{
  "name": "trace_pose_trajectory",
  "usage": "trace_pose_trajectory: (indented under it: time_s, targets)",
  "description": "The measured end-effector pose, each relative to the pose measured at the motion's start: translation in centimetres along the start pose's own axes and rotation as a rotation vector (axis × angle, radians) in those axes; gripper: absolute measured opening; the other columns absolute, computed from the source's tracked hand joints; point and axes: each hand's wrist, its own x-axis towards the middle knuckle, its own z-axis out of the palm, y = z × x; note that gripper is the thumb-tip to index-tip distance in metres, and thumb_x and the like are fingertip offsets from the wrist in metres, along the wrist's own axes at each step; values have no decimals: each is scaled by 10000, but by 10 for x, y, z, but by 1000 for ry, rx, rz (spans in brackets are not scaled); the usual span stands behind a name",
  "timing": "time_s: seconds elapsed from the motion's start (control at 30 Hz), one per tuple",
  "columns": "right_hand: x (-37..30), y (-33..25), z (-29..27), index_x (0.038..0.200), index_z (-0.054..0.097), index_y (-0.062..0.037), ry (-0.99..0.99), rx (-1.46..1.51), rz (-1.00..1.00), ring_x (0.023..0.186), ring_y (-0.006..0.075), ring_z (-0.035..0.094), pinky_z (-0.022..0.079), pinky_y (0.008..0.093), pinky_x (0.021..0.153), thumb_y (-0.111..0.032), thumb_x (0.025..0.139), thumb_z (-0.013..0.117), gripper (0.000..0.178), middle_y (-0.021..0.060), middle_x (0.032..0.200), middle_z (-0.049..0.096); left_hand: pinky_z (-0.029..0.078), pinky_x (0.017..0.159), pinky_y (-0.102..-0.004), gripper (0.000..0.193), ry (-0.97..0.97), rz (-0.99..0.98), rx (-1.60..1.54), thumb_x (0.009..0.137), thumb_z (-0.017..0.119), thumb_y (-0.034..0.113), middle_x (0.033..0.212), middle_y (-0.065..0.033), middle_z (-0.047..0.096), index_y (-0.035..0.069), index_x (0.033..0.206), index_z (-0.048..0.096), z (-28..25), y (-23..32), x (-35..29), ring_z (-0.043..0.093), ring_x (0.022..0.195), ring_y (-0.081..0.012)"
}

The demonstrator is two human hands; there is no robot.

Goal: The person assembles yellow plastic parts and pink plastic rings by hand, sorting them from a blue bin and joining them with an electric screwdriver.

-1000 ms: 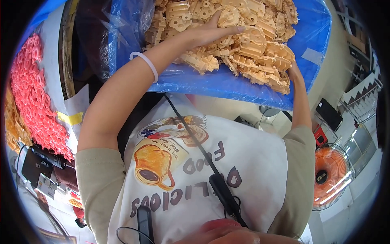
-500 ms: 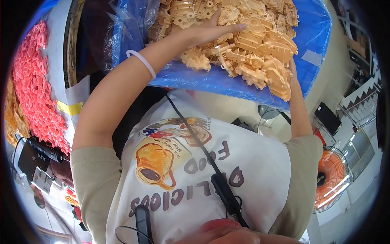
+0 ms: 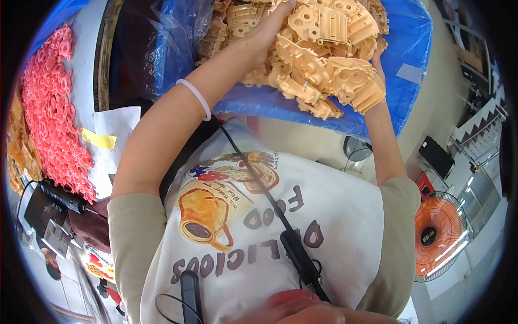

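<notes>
A heap of tan moulded plastic housings [image 3: 324, 70] lies in a box lined with blue plastic film [image 3: 237, 102], at the top of the head view. My left hand [image 3: 274, 26] presses against the left side of a bunch of these housings, its fingers mostly hidden by the parts and the top edge. On the right, my right hand [image 3: 378, 67] grips the same bunch from the side, with part of it behind the pieces. Between both hands the bunch sits close to the box's near side. More tan housings [image 3: 224, 38] lie left of my left forearm.
A pile of pink plastic rings [image 3: 51, 108] covers a white table at left, with yellow tape [image 3: 99, 139] on a paper sheet nearby. An orange fan [image 3: 440, 236] stands at lower right. A black cable hangs down my shirt [image 3: 259, 227].
My left hand has moved from lying across the top of the heap to its upper left side. The bunch between my hands has shifted and turned, and my right hand is higher.
</notes>
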Motion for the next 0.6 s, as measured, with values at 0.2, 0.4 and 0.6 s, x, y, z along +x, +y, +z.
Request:
trace_pose_trajectory:
  time_s: [0.2, 0.4, 0.6]
  targets:
    - [-6, 6, 53, 1279, 443, -62, 59, -92, -123, 1048, 298, 574, 501, 430, 869, -538, 907, 434, 605, 165, 1187, 547, 336, 1016, -429, 786, 116, 93, -33, 849, 387, 633, 1358, -152, 433, 71, 1395, 332, -13, 7, 6, 439, 1225, -278]
    - [-4, 14, 69, 1287, 442, -72, 20, -52, -247, 1079, 296, 549, 485, 439, 890, -499, 919, 445, 564, 143, 1201, 540, 301, 1037, -437, 824, 221, 308, 218, 842, 405, 639, 1393, -169, 389, 28, 1390, 336, -7, 22, -5, 394, 1258, -311]
    - [10, -11, 84, 1268, 464, -63, -49, -164, -501, 1071, 282, 552, 477, 429, 899, -500, 918, 449, 561, 128, 1209, 546, 276, 1052, -434, 828, 334, 451, 330, 849, 390, 646, 1409, -195, 357, 23, 1392, 336, 18, 43, -35, 344, 1299, -324]
